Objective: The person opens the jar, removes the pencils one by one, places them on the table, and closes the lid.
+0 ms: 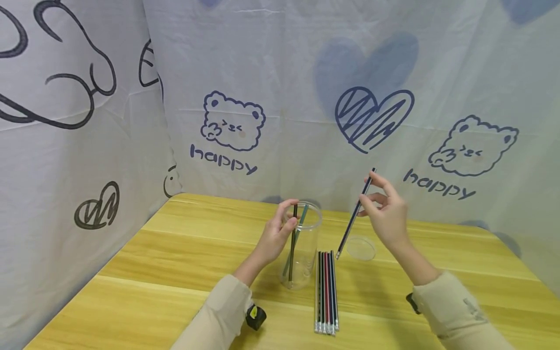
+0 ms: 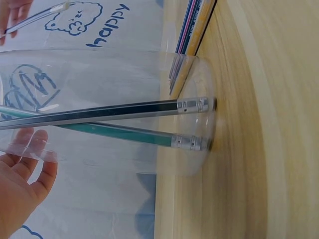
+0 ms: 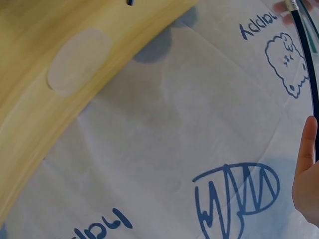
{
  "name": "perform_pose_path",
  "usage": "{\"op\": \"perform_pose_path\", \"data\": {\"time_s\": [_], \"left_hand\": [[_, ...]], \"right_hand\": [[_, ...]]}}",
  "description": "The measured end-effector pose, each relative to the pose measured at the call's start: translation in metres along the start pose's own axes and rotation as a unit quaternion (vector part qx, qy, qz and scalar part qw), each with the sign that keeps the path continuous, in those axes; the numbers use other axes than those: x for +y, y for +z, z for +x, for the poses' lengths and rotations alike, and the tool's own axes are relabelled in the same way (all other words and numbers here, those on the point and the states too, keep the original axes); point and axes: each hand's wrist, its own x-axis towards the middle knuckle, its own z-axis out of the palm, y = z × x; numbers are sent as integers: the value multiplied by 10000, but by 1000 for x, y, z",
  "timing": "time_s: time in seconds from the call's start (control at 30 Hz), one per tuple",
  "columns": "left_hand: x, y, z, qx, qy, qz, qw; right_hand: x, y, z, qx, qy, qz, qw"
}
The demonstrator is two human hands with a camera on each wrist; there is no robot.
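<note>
My left hand grips a clear plastic jar near its open rim, thumb at the front and fingers behind. Upright on the table, the jar holds a black pencil and a teal pencil, both leaning with their eraser ends on the bottom. My right hand pinches a dark blue pencil between thumb and fingers. That pencil slants in the air to the right of the jar, its metal eraser end down. Several pencils lie side by side on the table, erasers towards me, just right of the jar.
A flat, clear round lid lies on the wood-grain table beyond the pencil row, below my right hand. A white cloth with printed hearts and bears hangs behind the table and along its left side.
</note>
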Motion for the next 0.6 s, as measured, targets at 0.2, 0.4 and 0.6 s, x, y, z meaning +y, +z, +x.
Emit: {"op": "perform_pose_path", "data": {"time_s": [0.2,0.4,0.6], "left_hand": [[0,-1,0,-4,13,-28,10000],[-1,-1,0,-17,35,-25,10000],[-3,-1,0,-32,31,-20,10000]], "right_hand": [[13,4,-10,-393,572,-82,9976],[28,8,-17,-629,941,-205,9934],[36,12,-24,-780,1130,-148,9904]]}}
